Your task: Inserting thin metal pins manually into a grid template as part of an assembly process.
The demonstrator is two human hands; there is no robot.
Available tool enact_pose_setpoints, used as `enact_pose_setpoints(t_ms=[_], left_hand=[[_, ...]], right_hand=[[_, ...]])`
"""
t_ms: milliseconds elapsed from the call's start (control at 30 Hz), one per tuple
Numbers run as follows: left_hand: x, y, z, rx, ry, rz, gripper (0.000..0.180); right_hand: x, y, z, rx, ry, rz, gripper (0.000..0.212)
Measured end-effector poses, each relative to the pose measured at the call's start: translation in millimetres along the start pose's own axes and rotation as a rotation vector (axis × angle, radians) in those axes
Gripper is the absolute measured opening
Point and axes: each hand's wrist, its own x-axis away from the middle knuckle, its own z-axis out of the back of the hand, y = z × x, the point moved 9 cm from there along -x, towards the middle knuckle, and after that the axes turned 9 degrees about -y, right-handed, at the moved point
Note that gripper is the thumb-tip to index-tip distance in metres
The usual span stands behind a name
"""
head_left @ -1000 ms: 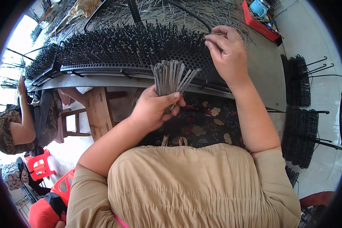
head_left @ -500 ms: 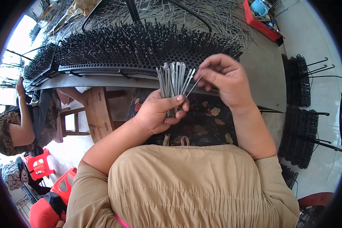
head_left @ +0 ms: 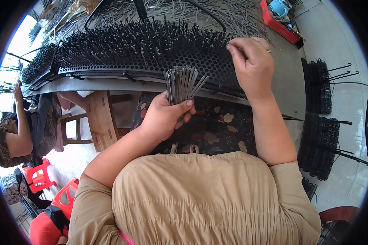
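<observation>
My left hand (head_left: 161, 116) is closed around an upright bundle of thin, flat grey metal strips (head_left: 182, 83), with small holes at their top ends. A few strips lean out to the right. My right hand (head_left: 253, 61) is raised over the right end of a long black perforated rack (head_left: 210, 59), thumb and forefinger pinched together. Whatever is between those fingertips is too small or hidden to make out. Many dark strips with looped or hooked tops (head_left: 118, 45) stand densely in the rack's holes, thinning out toward the right.
Loose grey strips (head_left: 241, 18) litter the table behind the rack. A red tray (head_left: 280, 26) with a light blue mug (head_left: 279, 7) sits at the far right. Black racks (head_left: 319, 147) stand on the right floor. Another person's arm (head_left: 22, 122) is at left, near a wooden bench (head_left: 99, 122).
My right hand has moved up and away from the bundle to the rack's right end. The thin strip seen in its pinch is no longer visible. My left hand keeps the bundle.
</observation>
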Motion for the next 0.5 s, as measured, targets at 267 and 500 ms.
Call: enact_pose_setpoints(t_ms=[267,500], left_hand=[[2,2,-3,0.037,-0.012,-0.044,0.009],[3,10,-10,-0.034,-0.018,-0.072,0.01]], right_hand=[[40,-21,-43,-0.664,-0.35,-0.436,0.021],[51,22,-32,-1.067,-0.131,-0.708,0.015]])
